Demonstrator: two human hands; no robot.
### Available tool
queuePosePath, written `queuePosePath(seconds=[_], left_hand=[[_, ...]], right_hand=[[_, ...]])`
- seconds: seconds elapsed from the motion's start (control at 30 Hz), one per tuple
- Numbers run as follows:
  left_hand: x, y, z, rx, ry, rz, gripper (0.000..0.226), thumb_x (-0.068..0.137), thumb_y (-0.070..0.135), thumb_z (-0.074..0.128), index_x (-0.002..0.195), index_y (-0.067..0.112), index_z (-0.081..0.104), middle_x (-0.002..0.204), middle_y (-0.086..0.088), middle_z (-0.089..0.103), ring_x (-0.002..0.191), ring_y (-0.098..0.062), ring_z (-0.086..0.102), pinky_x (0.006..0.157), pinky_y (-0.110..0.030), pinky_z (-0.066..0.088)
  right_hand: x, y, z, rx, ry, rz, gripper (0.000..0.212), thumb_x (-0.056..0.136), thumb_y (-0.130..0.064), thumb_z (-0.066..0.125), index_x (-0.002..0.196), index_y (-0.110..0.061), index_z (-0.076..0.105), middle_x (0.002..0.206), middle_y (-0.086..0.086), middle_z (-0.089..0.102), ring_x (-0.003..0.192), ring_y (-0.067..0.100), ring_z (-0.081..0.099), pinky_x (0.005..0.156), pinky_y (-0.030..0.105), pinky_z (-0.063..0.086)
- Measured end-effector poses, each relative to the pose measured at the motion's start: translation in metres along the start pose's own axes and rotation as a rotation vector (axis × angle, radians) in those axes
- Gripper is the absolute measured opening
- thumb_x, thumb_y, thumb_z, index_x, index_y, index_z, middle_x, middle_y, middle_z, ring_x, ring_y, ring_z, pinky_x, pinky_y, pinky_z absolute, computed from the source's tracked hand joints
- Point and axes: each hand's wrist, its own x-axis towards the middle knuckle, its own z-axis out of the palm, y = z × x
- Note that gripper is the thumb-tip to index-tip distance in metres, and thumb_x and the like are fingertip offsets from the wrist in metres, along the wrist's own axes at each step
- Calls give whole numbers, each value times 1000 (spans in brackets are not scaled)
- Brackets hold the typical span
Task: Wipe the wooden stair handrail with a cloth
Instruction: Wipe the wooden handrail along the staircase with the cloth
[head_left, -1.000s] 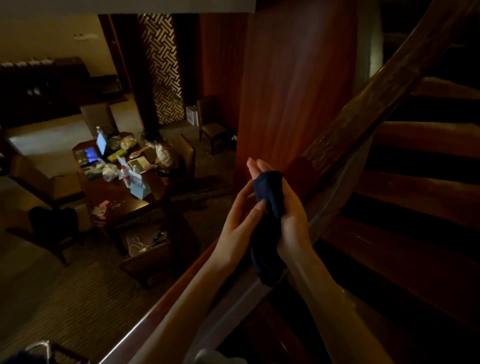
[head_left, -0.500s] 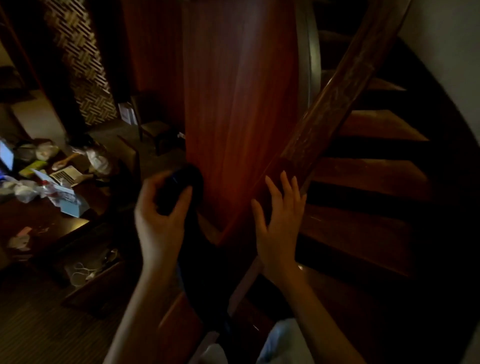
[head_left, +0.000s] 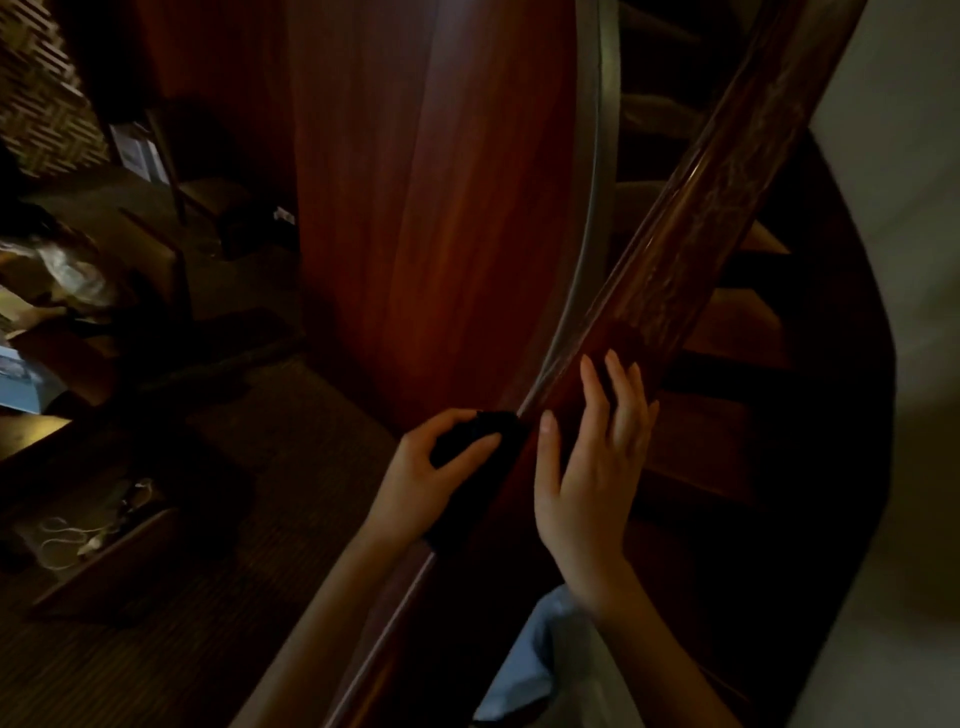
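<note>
Two hands at rail (head_left: 670, 270). Left hand (head_left: 421, 478) grips dark cloth (head_left: 478, 467) against rail's side, fingers curled round it. Right hand (head_left: 592, 462) rests on rail, fingers spread.

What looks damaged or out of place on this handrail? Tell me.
Nothing stands out. The left hand grips the dark cloth against the wooden handrail; the right hand lies open on it. Lighting is dim.

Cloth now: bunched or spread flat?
Bunched: the left hand grips the cloth as a dark wad at the handrail's side.
</note>
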Motion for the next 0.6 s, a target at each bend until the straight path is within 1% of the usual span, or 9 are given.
queuePosePath(seconds=[0.07, 0.13, 0.2, 0.27, 0.33, 0.4, 0.47, 0.6], left_hand=[[5, -5, 1, -41, -49, -31, 23, 75, 49, 70, 97, 41, 69, 89, 5, 73, 70, -15, 71, 56, -19, 52], [11, -10, 1, -70, -86, -48, 27, 75, 46, 72, 99, 34, 71, 88, 2, 73, 72, -17, 71, 60, -23, 54], [17, -11, 2, -93, -84, -63, 25, 78, 42, 71, 100, 28, 72, 88, 0, 74, 76, -20, 71, 66, -29, 56], [25, -10, 6, -75, -57, -58, 19, 83, 35, 71, 101, 27, 73, 90, 2, 74, 80, -19, 71, 70, -32, 58], [34, -9, 12, 1, -15, -33, 17, 87, 28, 72, 104, 24, 73, 93, 5, 74, 83, -12, 71, 74, -31, 59], [43, -4, 14, 66, -6, -6, 18, 87, 25, 72, 105, 21, 73, 93, 6, 73, 82, -7, 70, 72, -26, 57], [46, -1, 11, 127, -39, 23, 17, 87, 25, 72, 104, 21, 73, 93, 6, 72, 80, -5, 69, 70, -23, 55], [29, -10, -9, 187, -133, 50, 7, 88, 24, 71, 94, 26, 71, 88, 7, 70, 77, -6, 68, 68, -21, 52]], right_hand=[[-1, 2, 1, -2, 1, 1, 53, 100, -33, 42, 146, -7, 41, 156, 9, 30, 150, 25, 15, 122, 50, 11], [-1, 2, 2, -14, -3, 7, 53, 100, -34, 42, 146, -8, 40, 157, 8, 29, 150, 24, 14, 122, 50, 11], [-2, 3, 1, -19, -9, 12, 53, 101, -35, 41, 147, -8, 40, 157, 7, 28, 150, 23, 13, 122, 51, 11], [-1, 3, 2, -21, -6, 16, 52, 101, -35, 40, 146, -9, 41, 157, 7, 28, 150, 23, 13, 122, 51, 11], [-2, 2, 3, -33, -3, 23, 52, 101, -35, 41, 146, -9, 41, 157, 7, 29, 150, 23, 13, 122, 50, 10], [-2, 2, 3, -27, -2, 20, 52, 101, -34, 41, 146, -9, 41, 157, 8, 29, 150, 23, 13, 123, 48, 9], [-2, 2, 2, -21, 0, 18, 52, 100, -33, 41, 146, -8, 41, 156, 8, 29, 150, 23, 13, 123, 47, 8], [-2, 2, 3, -16, 7, 21, 52, 99, -31, 44, 145, -7, 42, 156, 10, 30, 150, 24, 14, 123, 47, 8]])
